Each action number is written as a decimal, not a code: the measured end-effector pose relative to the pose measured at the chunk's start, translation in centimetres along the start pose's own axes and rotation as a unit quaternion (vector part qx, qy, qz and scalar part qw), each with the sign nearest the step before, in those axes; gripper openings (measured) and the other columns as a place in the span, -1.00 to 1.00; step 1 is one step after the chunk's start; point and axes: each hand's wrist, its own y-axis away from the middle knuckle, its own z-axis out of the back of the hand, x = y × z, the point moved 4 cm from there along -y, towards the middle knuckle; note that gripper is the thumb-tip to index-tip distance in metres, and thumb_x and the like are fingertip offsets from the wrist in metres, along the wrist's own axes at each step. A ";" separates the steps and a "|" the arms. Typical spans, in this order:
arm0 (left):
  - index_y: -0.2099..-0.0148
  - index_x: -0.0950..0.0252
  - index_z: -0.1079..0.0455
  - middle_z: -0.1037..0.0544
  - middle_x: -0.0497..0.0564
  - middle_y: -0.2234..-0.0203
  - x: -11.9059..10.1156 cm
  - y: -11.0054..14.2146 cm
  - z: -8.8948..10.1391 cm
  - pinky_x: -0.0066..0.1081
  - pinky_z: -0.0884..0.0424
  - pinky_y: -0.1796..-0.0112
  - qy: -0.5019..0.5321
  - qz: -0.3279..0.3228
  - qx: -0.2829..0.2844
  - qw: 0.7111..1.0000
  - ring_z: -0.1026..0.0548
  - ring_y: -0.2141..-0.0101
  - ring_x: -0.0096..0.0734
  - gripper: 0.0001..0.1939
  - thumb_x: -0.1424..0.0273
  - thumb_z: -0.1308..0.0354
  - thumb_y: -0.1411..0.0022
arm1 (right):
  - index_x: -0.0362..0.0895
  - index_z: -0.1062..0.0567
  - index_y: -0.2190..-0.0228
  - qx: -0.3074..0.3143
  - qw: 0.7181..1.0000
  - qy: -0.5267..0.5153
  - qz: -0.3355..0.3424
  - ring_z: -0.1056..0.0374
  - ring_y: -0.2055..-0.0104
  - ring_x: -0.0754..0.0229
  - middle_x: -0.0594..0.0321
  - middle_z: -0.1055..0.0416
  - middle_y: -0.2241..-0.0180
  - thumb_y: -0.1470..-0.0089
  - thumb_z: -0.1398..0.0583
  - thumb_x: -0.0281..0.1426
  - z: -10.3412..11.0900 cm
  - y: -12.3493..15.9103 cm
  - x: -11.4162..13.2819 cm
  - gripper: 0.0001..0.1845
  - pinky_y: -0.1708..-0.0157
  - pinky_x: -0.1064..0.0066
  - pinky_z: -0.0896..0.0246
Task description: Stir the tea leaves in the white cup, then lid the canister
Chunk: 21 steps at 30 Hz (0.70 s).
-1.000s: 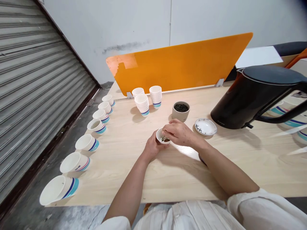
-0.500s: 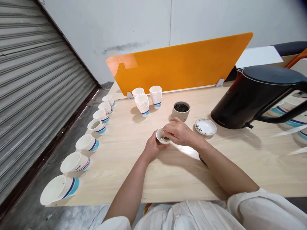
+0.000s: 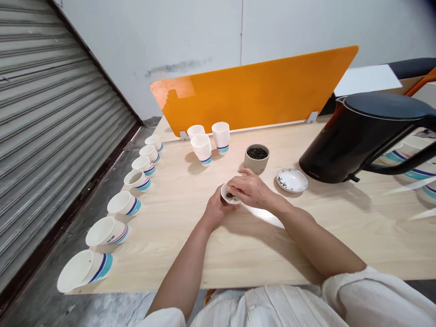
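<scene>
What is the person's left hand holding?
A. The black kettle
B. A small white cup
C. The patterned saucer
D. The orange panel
B. The left hand cradles the small white cup from below, and dark leaves show inside it, under the right hand.

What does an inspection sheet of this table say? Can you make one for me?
Surface: pale wooden table.
Job's things: small white cup holding leaves; ceramic pot of dark leaves.
Clutter: black kettle, patterned white saucer, stacked paper cups.
Hands: left hand cradles the small white cup; right hand bends over it, fingertips hidden.
Cables: nothing seen.
Surroundings: paper cups lying along the table edge, orange divider, metal roller shutter.
</scene>
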 end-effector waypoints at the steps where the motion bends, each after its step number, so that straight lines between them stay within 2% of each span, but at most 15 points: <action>1: -0.16 0.27 -0.26 -0.50 0.01 0.08 0.0 0.0 0.0 -0.35 -0.37 0.10 -0.008 0.001 0.002 1.000 -0.45 0.11 -0.27 -0.28 0.30 -0.39 0.05 | -0.13 -0.39 0.43 0.010 1.000 -0.017 0.004 -0.32 0.47 0.30 0.31 -0.51 0.46 -0.31 0.01 -0.41 0.1 0.0 0.1 -0.71 -0.08 0.21 -0.02; 7: -0.23 0.25 -0.20 -0.48 0.03 0.01 0.2 -0.2 0.0 -0.32 -0.36 0.06 -0.027 0.008 0.007 1.000 -0.43 0.04 -0.21 -0.20 0.27 -0.38 0.05 | -0.13 -0.39 0.44 0.028 0.999 -0.013 0.025 -0.24 0.55 0.33 0.35 -0.49 0.51 -0.31 -0.01 -0.41 1.0 0.0 0.6 -0.71 -0.12 0.19 0.00; 12: -0.18 0.25 -0.25 -0.48 0.01 0.03 -0.1 -0.1 -0.1 -0.32 -0.36 0.05 -0.018 0.013 0.007 1.000 -0.45 0.07 -0.24 -0.26 0.32 -0.38 0.06 | -0.13 -0.42 0.39 0.022 0.997 -0.017 0.068 -0.30 0.47 0.32 0.35 -0.49 0.47 -0.30 -0.01 -0.44 0.5 0.0 0.7 -0.75 -0.12 0.22 0.01; 16: -0.16 0.25 -0.27 -0.50 -0.02 0.08 -0.4 0.1 0.0 -0.35 -0.35 0.07 0.002 -0.003 -0.003 1.000 -0.44 0.11 -0.29 -0.29 0.31 -0.39 0.05 | -0.16 -0.40 0.39 -0.007 0.998 0.047 0.050 -0.30 0.46 0.29 0.27 -0.50 0.45 -0.30 -0.01 -0.44 0.8 0.0 0.3 -0.75 -0.08 0.20 -0.03; 21: -0.15 0.24 -0.28 -0.51 -0.02 0.10 -0.2 0.1 0.0 -0.36 -0.36 0.11 -0.002 0.011 -0.001 1.000 -0.44 0.13 -0.28 -0.28 0.29 -0.40 0.07 | -0.14 -0.36 0.47 0.033 0.999 0.034 0.017 -0.22 0.53 0.30 0.30 -0.47 0.51 -0.33 0.05 -0.40 1.0 -0.1 0.4 -0.65 -0.03 0.22 -0.08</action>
